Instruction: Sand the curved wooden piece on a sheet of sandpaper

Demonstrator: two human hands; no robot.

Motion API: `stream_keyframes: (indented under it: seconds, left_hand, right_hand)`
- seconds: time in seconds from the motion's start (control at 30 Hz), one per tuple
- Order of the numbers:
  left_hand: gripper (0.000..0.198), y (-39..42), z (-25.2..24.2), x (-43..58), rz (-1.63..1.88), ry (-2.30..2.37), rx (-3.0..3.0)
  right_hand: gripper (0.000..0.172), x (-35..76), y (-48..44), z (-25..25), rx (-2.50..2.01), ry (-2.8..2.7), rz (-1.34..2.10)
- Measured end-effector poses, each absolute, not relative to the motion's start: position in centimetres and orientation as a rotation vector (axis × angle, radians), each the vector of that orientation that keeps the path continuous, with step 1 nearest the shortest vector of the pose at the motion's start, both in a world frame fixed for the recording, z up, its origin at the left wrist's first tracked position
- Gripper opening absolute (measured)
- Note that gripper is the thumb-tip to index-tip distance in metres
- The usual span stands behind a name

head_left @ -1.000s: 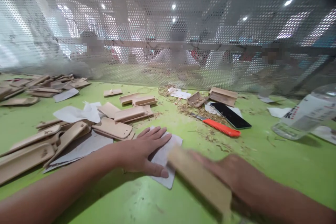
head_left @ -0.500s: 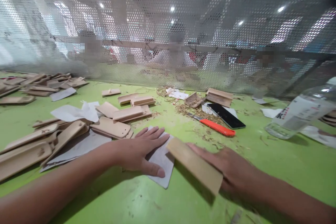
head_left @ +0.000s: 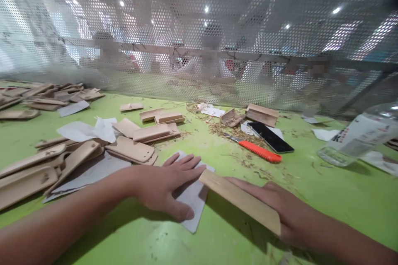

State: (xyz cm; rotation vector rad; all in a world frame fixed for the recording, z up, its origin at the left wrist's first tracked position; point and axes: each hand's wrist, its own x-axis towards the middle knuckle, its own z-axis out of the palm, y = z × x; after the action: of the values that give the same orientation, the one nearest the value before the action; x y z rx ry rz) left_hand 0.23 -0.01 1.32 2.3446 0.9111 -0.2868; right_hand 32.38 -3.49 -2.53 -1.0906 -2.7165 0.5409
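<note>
A bright green worktable runs up to a white perforated metal screen. One clear plastic bottle lies at the right; its contents cannot be told. One orange-handled knife and one black phone lie beyond the hands. The left hand presses flat, fingers spread, on a grey paper sheet. The right hand grips a pale flat wooden slat, tilted, its far end at the sheet's edge.

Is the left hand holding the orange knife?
No, the left hand lies flat on the grey sheet, and the knife lies apart on the table.
</note>
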Motion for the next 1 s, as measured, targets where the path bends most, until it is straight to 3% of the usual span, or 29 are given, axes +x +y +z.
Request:
stream_keyframes:
  seconds: [0.2,0.33,0.47,0.77,0.9,1.0]
  left_hand:
    - [0.112,-0.4,0.7,0.9,-0.248,0.94,2.357]
    - [0.113,-0.3,0.3,0.9,-0.233,0.956,2.357]
    - [0.116,-0.3,0.0,0.9,-0.222,0.968,2.355]
    - [0.114,-0.4,-0.2,0.9,-0.218,1.008,2.363]
    - [0.115,-0.5,-0.4,0.9,-0.2,1.003,2.367]
    - [0.111,-0.5,-0.7,0.8,-0.152,1.004,2.36]
  right_hand:
    - [0.075,31.5,-3.7,-2.2,-0.972,-2.786,0.616]
    - [0.07,31.2,-3.5,-2.3,-1.036,-2.785,0.39]
    - [0.07,30.8,-4.1,-2.0,-0.996,-2.802,0.654]
    - [0.061,30.8,-3.5,-1.9,-1.065,-2.744,0.449]
    - [0.068,30.7,-3.3,-2.1,-0.973,-2.769,0.597]
    - [0.056,30.5,-3.9,-1.6,-1.072,-2.665,0.663]
